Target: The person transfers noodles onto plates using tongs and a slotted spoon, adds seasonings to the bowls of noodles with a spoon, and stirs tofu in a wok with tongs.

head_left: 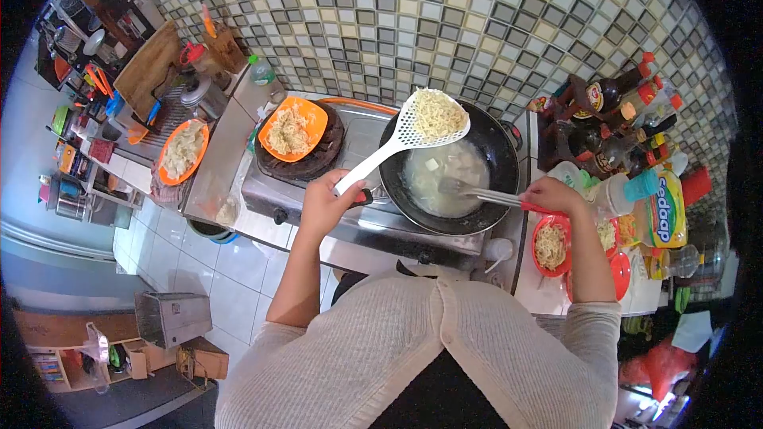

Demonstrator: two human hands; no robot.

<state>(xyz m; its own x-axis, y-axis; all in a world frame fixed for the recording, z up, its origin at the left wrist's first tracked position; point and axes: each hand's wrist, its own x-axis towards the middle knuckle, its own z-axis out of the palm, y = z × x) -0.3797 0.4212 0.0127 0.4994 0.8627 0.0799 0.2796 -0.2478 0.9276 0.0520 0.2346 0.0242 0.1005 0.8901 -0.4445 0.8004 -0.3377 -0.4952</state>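
Note:
My left hand [328, 200] is closed round the handle of a white slotted skimmer [372, 160]. A clump of pale noodles [439, 115] lies in the skimmer's bowl, held over the far edge of a black wok [395, 205]. Cloudy liquid fills the bottom of the wok, with a small pale cube [431, 164] in it. With my right hand [554, 194] I grip what look like metal tongs [489, 194] with a red handle. Their tips reach into the liquid. The wok sits on the right side of the stove [358, 226].
An orange plate of noodles [289, 129] rests on the left burner. Another orange plate [182, 151] with pale food stands further left. Red bowls of noodles [551, 246] are near my right forearm. Sauce bottles [612, 95] and a yellow-green pack [668, 210] crowd the right counter.

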